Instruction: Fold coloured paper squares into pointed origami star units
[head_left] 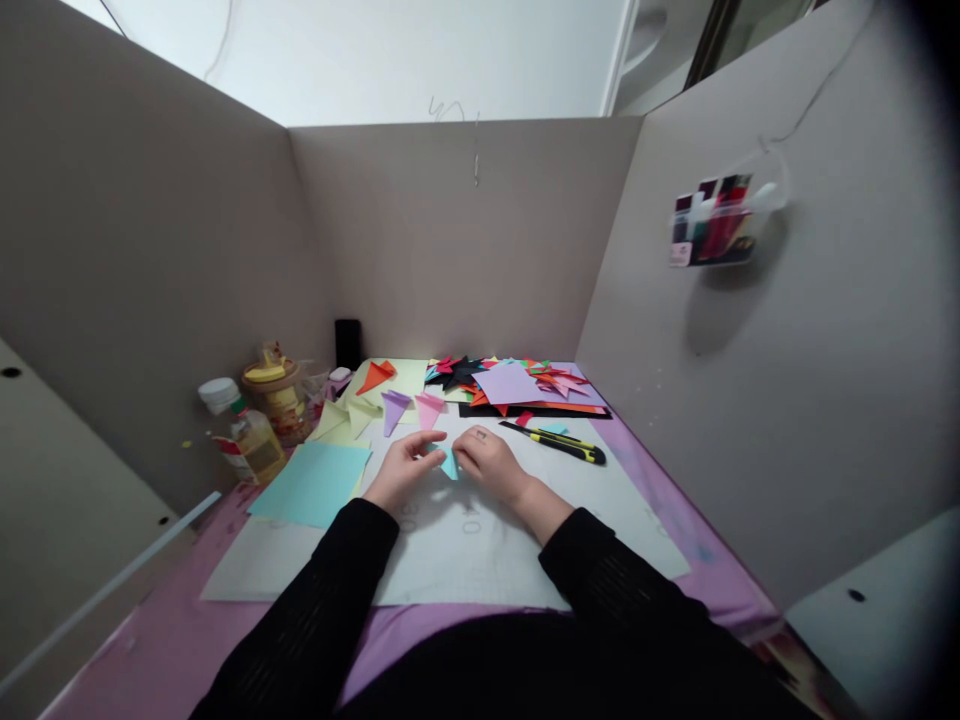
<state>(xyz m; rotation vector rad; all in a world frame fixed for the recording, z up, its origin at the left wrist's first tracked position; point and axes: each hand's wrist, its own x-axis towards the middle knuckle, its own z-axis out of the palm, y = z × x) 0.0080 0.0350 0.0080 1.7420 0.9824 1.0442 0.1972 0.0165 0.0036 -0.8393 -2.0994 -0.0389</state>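
On the table, left hand [401,470] and right hand [487,462] pinch a light, easily creased blue paper triangle [449,464] by its edges, utility knife [559,442] at two o'clock.

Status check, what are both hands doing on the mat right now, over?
Left hand and right hand pinch small blue paper piece together. Utility knife lies apart on white mat. Nothing between.

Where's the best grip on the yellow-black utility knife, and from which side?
Take the utility knife across the middle of its handle, coming from above. It lies flat on the mat, slanted, its thin dark end pointing left. The right hand is nearest, though busy with teal paper.
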